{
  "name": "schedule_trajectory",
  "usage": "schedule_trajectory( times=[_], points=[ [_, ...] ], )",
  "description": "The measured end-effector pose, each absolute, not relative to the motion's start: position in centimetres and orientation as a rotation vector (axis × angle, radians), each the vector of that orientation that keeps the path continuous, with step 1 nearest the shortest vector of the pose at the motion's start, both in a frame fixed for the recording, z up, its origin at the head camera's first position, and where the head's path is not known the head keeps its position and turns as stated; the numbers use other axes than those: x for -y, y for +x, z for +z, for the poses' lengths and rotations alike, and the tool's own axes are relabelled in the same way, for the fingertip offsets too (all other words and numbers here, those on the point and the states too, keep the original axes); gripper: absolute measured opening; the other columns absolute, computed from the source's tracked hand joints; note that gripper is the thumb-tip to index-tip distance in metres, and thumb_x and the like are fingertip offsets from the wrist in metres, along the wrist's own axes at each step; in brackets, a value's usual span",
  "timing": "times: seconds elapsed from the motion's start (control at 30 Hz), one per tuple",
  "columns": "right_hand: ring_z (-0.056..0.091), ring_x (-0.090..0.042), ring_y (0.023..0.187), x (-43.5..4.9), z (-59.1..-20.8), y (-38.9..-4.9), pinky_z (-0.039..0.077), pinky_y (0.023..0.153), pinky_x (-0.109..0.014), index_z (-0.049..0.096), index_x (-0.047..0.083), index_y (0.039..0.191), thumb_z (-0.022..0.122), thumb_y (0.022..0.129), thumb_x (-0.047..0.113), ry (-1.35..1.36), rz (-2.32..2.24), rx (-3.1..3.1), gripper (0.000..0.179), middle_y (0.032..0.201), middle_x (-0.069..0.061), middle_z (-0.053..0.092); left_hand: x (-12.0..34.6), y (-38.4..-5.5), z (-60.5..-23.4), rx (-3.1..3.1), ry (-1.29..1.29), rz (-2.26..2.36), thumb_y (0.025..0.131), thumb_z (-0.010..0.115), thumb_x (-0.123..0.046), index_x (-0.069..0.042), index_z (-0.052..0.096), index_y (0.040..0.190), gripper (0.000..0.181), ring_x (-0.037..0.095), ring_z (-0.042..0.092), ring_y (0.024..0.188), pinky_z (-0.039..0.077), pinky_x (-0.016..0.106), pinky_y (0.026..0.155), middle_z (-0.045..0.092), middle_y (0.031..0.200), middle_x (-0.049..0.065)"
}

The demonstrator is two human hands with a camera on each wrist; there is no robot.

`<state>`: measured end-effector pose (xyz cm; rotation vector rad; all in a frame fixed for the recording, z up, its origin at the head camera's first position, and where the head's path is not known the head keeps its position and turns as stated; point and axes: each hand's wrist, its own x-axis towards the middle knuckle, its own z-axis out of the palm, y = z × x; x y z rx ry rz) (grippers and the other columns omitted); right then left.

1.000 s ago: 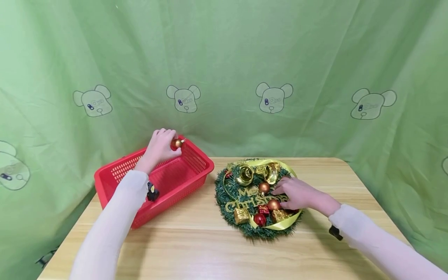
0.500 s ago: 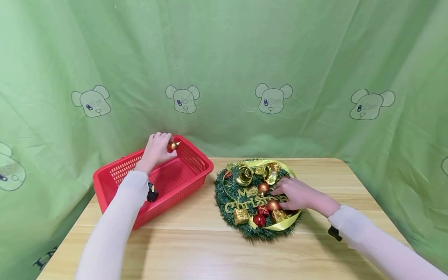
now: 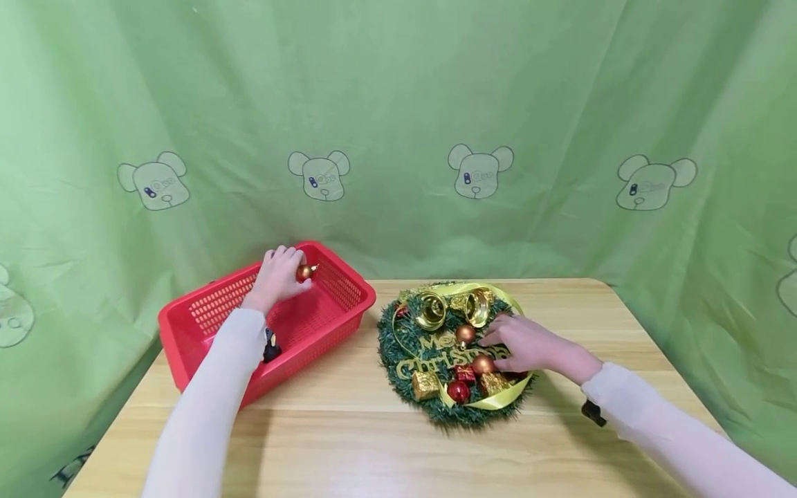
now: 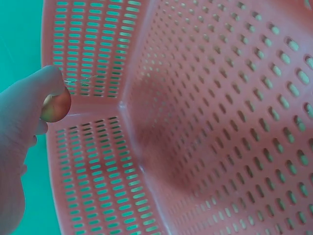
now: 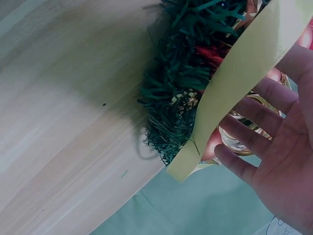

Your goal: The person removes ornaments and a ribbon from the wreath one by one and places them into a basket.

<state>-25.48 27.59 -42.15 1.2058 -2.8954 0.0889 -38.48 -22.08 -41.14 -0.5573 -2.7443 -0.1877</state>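
Over the red plastic basket (image 3: 314, 356), my left hand (image 3: 280, 275) pinches a copper-orange Christmas bauble (image 3: 304, 273). The bauble (image 4: 57, 106) has a gold cap and a thin string in the left wrist view. To the right lies a green tinsel Christmas wreath (image 3: 394, 349) with gold "Merry Christmas" lettering. My right hand (image 3: 526, 342) rests at the wreath's right side, beside two copper baubles (image 3: 483, 364). In the right wrist view, its fingers (image 5: 252, 125) are fairly straight, partly behind the pale yellow ribbon (image 5: 230, 88).
The wreath also carries two gold bells (image 3: 432, 311), a red bauble (image 3: 459, 392) and small gold gift boxes (image 3: 426, 384). Both basket and wreath rest on a wooden table (image 3: 373, 449). A green curtain (image 3: 398, 83) printed with bear heads hangs behind and at the sides.
My left hand has lowered the bauble a little and shifted slightly left, further into the basket. The right hand stays in place on the wreath. The head view has shifted slightly.
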Motion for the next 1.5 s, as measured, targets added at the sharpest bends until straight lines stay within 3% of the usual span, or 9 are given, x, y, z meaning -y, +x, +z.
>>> schedule_trajectory(
  times=[0.2,0.6,0.87,1.5],
  points=[
    [0.064,-0.038,0.11,-27.4,-41.9,-25.6,0.05,0.096,-0.061,0.076,0.007,0.116,0.082,0.079,0.023,1.221,0.068,2.878,0.041,0.115,-0.016,0.074,22.2,-38.5,-41.8,2.783,-0.558,-0.195,0.083,0.076,-0.031,-0.007,0.058,0.102,0.036,0.033,0.052,0.105,0.038,0.054,0.099,0.063,0.104,0.013],
    [0.061,-0.036,0.115,-27.4,-41.9,-25.6,0.041,0.102,-0.069,0.075,0.009,0.118,0.081,0.08,0.026,1.211,0.02,2.854,0.042,0.117,-0.011,0.073,22.0,-38.4,-42.3,2.811,-0.543,-0.157,0.084,0.074,-0.033,-0.006,0.059,0.104,0.036,0.032,0.053,0.105,0.04,0.052,0.097,0.064,0.105,0.013],
    [0.06,-0.03,0.111,-27.7,-42.2,-25.5,0.043,0.097,-0.067,0.074,0.013,0.12,0.081,0.081,0.027,1.196,0.03,2.833,0.042,0.117,-0.006,0.073,22.1,-38.7,-42.8,2.81,-0.539,-0.166,0.083,0.075,-0.033,-0.007,0.059,0.103,0.037,0.033,0.052,0.105,0.04,0.05,0.093,0.063,0.105,0.013],
    [0.061,-0.028,0.109,-27.8,-42.4,-25.2,0.045,0.094,-0.059,0.074,0.012,0.119,0.082,0.079,0.027,1.172,0.042,2.851,0.044,0.115,-0.003,0.074,22.2,-39.1,-44.0,2.88,-0.542,-0.169,0.085,0.075,-0.034,-0.006,0.062,0.109,0.04,0.035,0.053,0.109,0.039,0.056,0.097,0.065,0.112,0.015]
  ],
)
